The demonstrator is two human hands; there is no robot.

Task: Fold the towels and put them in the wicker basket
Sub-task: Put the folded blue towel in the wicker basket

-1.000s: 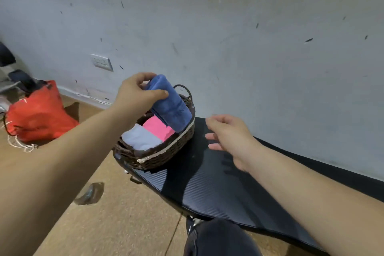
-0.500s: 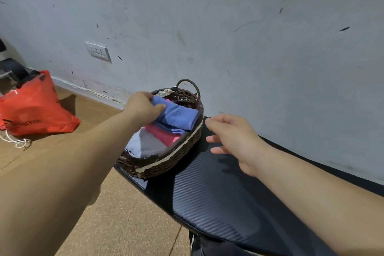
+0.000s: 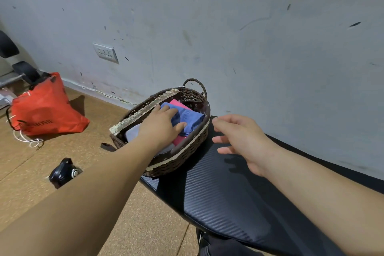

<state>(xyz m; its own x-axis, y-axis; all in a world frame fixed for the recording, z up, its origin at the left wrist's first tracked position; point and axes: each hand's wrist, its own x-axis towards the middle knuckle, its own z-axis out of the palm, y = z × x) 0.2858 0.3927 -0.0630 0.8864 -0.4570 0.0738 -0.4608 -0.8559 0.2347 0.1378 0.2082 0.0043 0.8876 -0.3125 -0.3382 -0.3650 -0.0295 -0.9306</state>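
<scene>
Blue towel (image 3: pixel 192 118) lies folded in the wicker basket (image 3: pixel 182 157), on top of a pink towel (image 3: pixel 179 103). Grey towel (image 3: pixel 133 133) sits at 8 o'clock of it, partly under the forearm. 3 towels in the basket. Left hand (image 3: pixel 161 129) lies flat on the blue towel, fingers straight, thumb along its near edge: pressing, no grip. Right hand (image 3: pixel 243 139) hovers at 3 o'clock of the basket, just beside the rim, fingers loosely spread, holding nothing. Basket stands on the black tabletop (image 3: pixel 228 203), left end, near the wall. On the floor: red bag (image 3: pixel 45 108) at 9 o'clock of the basket, small black object (image 3: pixel 62 172) at 8 o'clock. Wall outlet (image 3: pixel 105 53) at 11 o'clock.
</scene>
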